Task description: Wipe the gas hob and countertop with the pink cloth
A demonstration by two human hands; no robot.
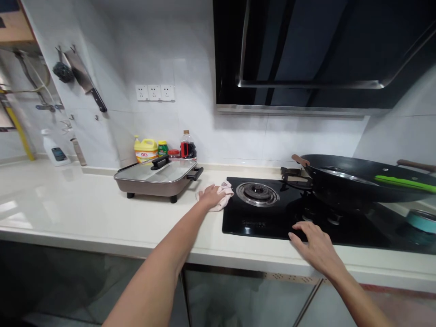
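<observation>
My left hand (211, 196) presses down on a pale pinkish cloth (225, 200) bunched on the counter, by the left edge of the black gas stove (252, 222). Parts of the cloth show around the fingers. Over the stove's front edge is my right hand (315, 243), open and holding nothing, its fingers apart and pointing left. The left burner (258, 194) is bare. Just left of the cloth stands an electric pan (158, 184) with a glass lid and black side handle.
A large black wok (361, 181) sits on the right burner with a bright green utensil (405, 182) across it. A teal round container (422, 221) is at far right. Bottles (187, 147) line the wall. A range hood (306, 54) overhangs; a cleaver (83, 77) hangs left.
</observation>
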